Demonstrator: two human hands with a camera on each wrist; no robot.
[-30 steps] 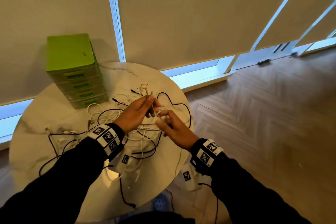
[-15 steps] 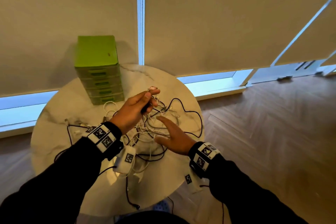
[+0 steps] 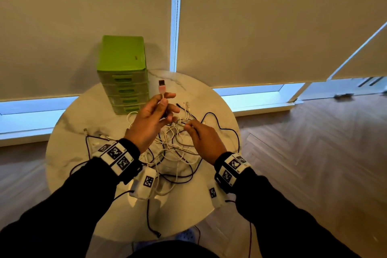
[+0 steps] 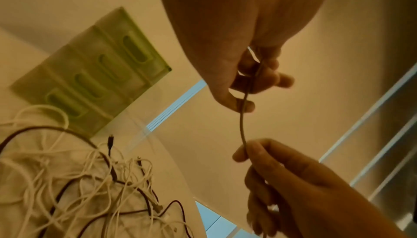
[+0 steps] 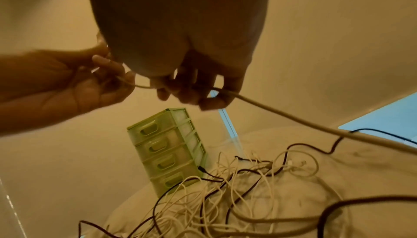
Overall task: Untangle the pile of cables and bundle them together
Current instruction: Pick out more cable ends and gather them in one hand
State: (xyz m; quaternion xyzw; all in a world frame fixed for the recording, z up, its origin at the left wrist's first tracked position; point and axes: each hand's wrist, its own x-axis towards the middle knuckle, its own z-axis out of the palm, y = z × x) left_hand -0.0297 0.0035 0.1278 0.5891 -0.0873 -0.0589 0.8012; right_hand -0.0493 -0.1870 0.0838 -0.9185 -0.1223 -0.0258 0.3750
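Observation:
A tangle of white and black cables (image 3: 176, 146) lies on the round marble table (image 3: 69, 132). My left hand (image 3: 155, 115) is raised above the pile and pinches a white cable just below its USB plug (image 3: 161, 87), which points upward. The same white cable (image 4: 242, 126) runs a short way down to my right hand (image 3: 201, 134), which pinches it between thumb and fingers. In the right wrist view that cable (image 5: 282, 115) trails from my right fingers down to the pile (image 5: 237, 197). The left wrist view also shows the pile (image 4: 90, 188) on the table.
A green mini drawer unit (image 3: 123, 75) stands at the table's back edge, close behind my left hand. Window blinds (image 3: 261, 23) hang behind the table. Black cable ends (image 3: 156, 234) reach the table's near edge. Wooden floor (image 3: 314, 163) lies to the right.
My left hand has lifted, bringing the USB plug up above the pile. My right hand, spread open half a second ago, now pinches the same cable lower down.

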